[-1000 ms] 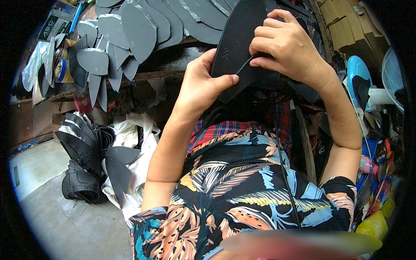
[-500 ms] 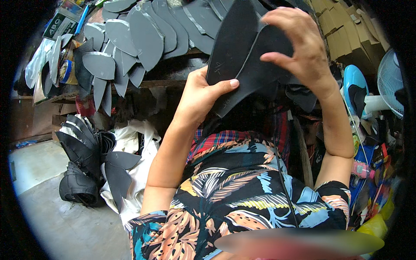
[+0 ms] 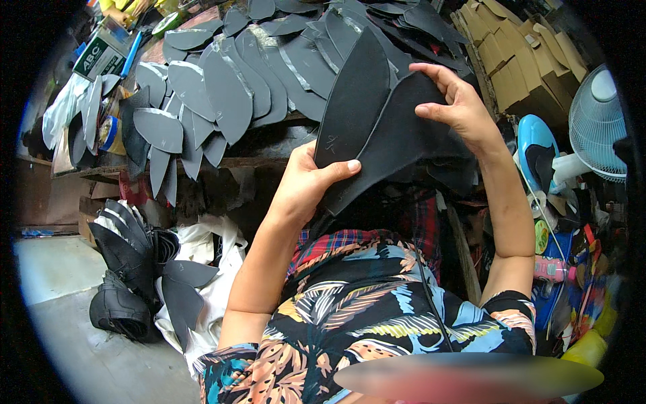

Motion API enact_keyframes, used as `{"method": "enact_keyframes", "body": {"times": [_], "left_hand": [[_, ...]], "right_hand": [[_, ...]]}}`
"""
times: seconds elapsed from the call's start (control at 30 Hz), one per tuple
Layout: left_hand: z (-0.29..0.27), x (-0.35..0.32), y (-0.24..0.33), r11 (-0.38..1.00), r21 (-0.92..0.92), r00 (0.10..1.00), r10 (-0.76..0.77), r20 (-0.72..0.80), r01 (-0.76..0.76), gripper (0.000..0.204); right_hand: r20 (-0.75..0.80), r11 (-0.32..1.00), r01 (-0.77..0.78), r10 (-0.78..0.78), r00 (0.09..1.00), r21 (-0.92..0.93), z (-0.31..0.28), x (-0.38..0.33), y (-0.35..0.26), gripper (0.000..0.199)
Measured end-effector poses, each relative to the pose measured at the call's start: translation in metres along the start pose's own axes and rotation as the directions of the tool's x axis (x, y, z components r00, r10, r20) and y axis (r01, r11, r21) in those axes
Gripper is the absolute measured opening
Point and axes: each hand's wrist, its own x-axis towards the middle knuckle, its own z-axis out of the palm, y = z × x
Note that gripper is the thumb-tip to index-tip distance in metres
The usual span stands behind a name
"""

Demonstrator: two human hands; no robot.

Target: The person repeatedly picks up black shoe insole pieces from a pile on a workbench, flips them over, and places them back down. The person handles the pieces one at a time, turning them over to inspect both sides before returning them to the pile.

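A black cut sheet panel (image 3: 397, 135) is in front of me, with two pointed leaf-like lobes, a seam line between them and faint chalk-like marks. My left hand (image 3: 303, 182) grips its lower left edge, thumb lying on the front and fingers behind. By the right lobe's upper tip is my right hand (image 3: 464, 111), its fingers curved and its thumb apart from the index finger. The index fingertip meets the top edge there. More black material droops from the panel's right side, partly behind the right wrist.
Grey leaf-shaped pieces (image 3: 229, 91) cover the bench beyond. Bundled black pieces (image 3: 121, 296) and white cloth (image 3: 219, 289) lie at left. Brown cardboard (image 3: 525, 60) is stacked at far right, above a fan (image 3: 599, 121). Another person's hand (image 3: 124, 15) shows at the far left.
My right hand has come down to the panel's upper tip, its fingers less spread. My left hand keeps its grip. The view has shifted, showing more of the bench.
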Motion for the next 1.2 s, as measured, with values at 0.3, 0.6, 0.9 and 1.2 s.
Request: {"method": "enact_keyframes", "body": {"times": [0.3, 0.6, 0.9, 1.2], "left_hand": [[-0.004, 0.003, 0.0, 0.999, 0.039, 0.998, -0.032, -0.048, 0.034, 0.033], [-0.003, -0.003, 0.01, 0.981, 0.171, 0.991, -0.108, 0.077, 0.093, 0.036], [-0.001, -0.006, 0.011, 0.988, 0.137, 0.991, -0.084, 0.108, 0.069, 0.037], [-0.003, -0.007, 0.009, 0.988, 0.094, 0.984, -0.135, 0.12, 0.124, 0.041]], "right_hand": [[0.129, 0.958, 0.234, -0.256, 0.958, 0.166, -0.005, -0.012, -0.011, 0.033], [0.023, 0.991, 0.037, -0.04, 0.999, 0.125, 0.002, -0.011, -0.013, 0.031], [0.017, 0.986, 0.019, -0.023, 1.0, 0.167, 0.001, -0.021, -0.009, 0.035], [0.072, 0.91, -0.135, 0.117, 0.991, 0.392, 0.003, -0.029, -0.004, 0.02]]}}
